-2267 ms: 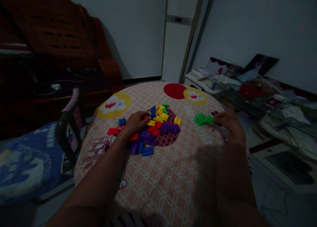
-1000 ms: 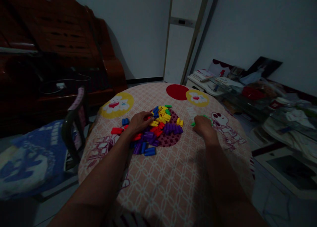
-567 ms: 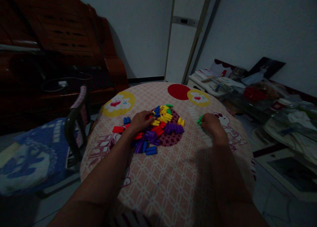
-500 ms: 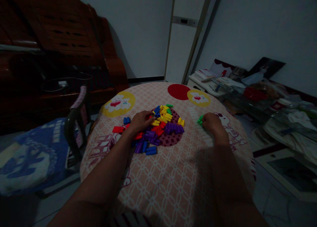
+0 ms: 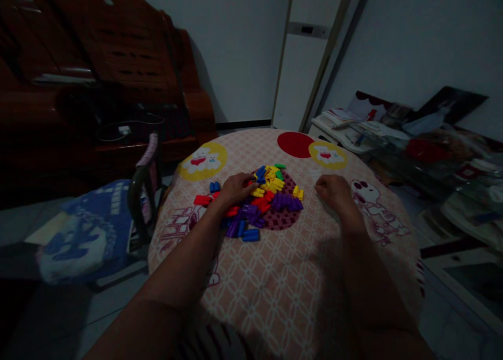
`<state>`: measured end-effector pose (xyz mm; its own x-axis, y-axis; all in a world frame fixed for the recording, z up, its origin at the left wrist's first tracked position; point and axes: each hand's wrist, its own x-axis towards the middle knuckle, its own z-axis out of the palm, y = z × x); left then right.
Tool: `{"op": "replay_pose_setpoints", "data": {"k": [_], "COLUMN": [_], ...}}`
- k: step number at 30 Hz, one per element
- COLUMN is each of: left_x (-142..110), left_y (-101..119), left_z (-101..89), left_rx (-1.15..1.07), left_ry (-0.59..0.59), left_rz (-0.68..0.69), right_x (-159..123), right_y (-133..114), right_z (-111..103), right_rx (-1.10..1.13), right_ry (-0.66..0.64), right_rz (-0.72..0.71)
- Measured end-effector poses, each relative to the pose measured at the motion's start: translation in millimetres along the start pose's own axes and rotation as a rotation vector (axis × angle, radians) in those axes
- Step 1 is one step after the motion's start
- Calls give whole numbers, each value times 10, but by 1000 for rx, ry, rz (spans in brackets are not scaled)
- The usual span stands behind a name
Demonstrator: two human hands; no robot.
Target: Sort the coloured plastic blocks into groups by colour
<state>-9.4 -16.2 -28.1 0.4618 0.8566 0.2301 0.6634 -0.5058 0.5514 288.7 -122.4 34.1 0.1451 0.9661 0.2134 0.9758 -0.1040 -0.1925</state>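
Note:
On the round table with its patterned cloth [image 5: 271, 276] lies a heap of small plastic building pieces. Yellow pieces [image 5: 274, 181] are at its back, red pieces [image 5: 265, 200] in the middle, purple pieces [image 5: 288, 202] to the right and front, and blue pieces [image 5: 250, 235] at the near edge. My left hand [image 5: 237, 188] rests over the heap's left side, fingers stretched across red and yellow pieces. Right of the heap, my right hand [image 5: 333, 192] is closed just above the cloth; whatever is inside its curled fingers is hidden.
A chair with a blue cover [image 5: 86, 234] stands left of the table, with a wooden sofa [image 5: 129, 61] behind. A cluttered glass-topped side table [image 5: 393, 145] is at the right. A tall white cabinet [image 5: 301, 77] stands against the back wall.
The green pieces that showed at my right fingertips are out of sight. The whole view has shifted, so the table sits further right. My left hand stays over the heap.

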Motion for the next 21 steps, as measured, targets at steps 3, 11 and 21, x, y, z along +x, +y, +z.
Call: {"op": "replay_pose_setpoints", "data": {"k": [3, 11, 21], "left_x": [3, -7, 3], "left_y": [-48, -56, -217], "left_z": [24, -67, -94], "left_rx": [-32, -99, -124], "left_ry": [27, 106, 228], "left_rz": [13, -73, -169], "right_x": [-78, -401, -354], "right_y": [-453, -1171, -1124], "right_z": [114, 539, 515], "right_rx": [354, 483, 366], "right_ry": [-104, -231, -173], "right_rz": [-305, -838, -789]}}
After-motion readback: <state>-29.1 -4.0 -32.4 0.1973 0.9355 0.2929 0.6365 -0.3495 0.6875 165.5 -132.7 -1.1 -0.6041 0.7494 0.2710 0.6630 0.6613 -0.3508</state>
